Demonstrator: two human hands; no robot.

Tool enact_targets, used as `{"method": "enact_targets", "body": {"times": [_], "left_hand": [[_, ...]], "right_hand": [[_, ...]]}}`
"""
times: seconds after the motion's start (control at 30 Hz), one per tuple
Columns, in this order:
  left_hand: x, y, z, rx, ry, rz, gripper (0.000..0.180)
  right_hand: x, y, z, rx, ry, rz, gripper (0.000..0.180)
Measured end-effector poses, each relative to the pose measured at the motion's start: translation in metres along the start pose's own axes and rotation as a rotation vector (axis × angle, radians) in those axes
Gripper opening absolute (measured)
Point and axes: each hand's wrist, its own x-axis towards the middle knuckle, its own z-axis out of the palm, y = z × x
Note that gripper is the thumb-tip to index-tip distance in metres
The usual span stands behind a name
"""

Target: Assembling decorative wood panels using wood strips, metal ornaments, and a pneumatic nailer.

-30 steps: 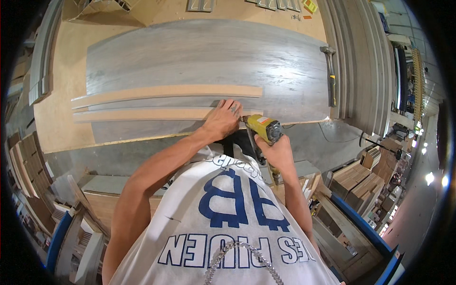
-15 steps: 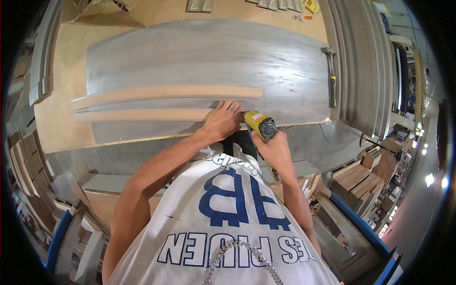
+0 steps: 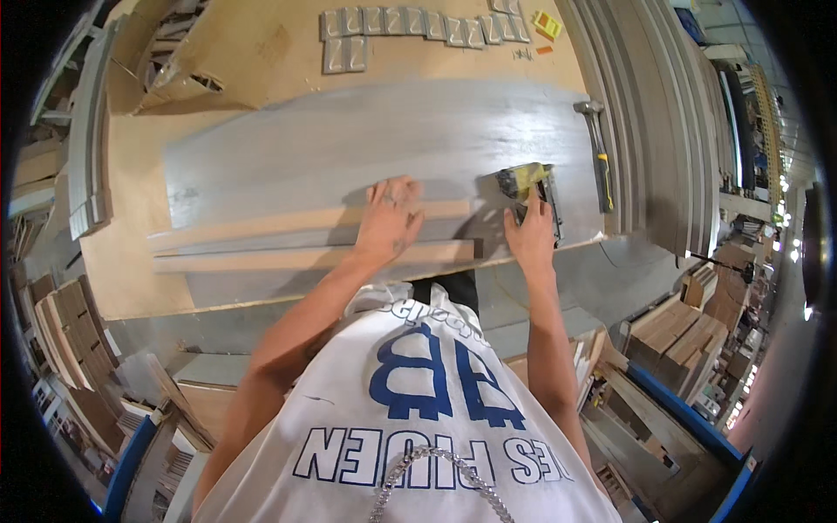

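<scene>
The left hand (image 3: pixel 390 225) lies over the upper of two tan strips (image 3: pixel 446 209) on a grey board (image 3: pixel 288 144). The right hand (image 3: pixel 531 234) touches a yellow-and-black nail gun (image 3: pixel 526 180). A hammer (image 3: pixel 601 161) lies to its right; small grey pieces (image 3: pixel 414 23) sit farther back on the worktop (image 3: pixel 131 283).

The left hand (image 3: pixel 390 222) hides part of the upper strip (image 3: pixel 296 224); the right hand (image 3: pixel 530 235) covers part of the power tool (image 3: pixel 525 179). The top edge crops the cardboard box (image 3: pixel 228 52). Dark bits (image 3: pixel 521 54) are too small to identify.
</scene>
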Motion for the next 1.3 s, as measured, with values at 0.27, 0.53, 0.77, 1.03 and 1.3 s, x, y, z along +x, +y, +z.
{"method": "enact_targets", "body": {"times": [0.27, 0.53, 0.77, 1.03, 1.3], "left_hand": [[0.127, -0.118, -0.037, 0.219, 0.404, -0.455, 0.089], [0.189, -0.120, -0.035, 0.177, 0.282, -0.722, 0.114], [0.144, -0.086, -0.052, -0.019, 0.118, -0.535, 0.113], [0.082, -0.047, -0.020, 0.033, -0.391, 0.166, 0.114], [0.038, -0.037, -0.024, 0.044, -0.108, -0.024, 0.102]], "right_hand": [[0.035, 0.050, 0.032, 0.037, 0.163, -0.135, 0.065], [0.046, 0.007, 0.035, -0.059, 0.293, 0.050, 0.069], [0.023, -0.014, 0.027, 0.144, 0.311, 0.038, 0.068], [0.003, -0.021, 0.035, 0.458, 0.037, -0.037, 0.064], [0.018, -0.065, 0.041, 0.530, -0.109, -0.313, 0.072]]}}
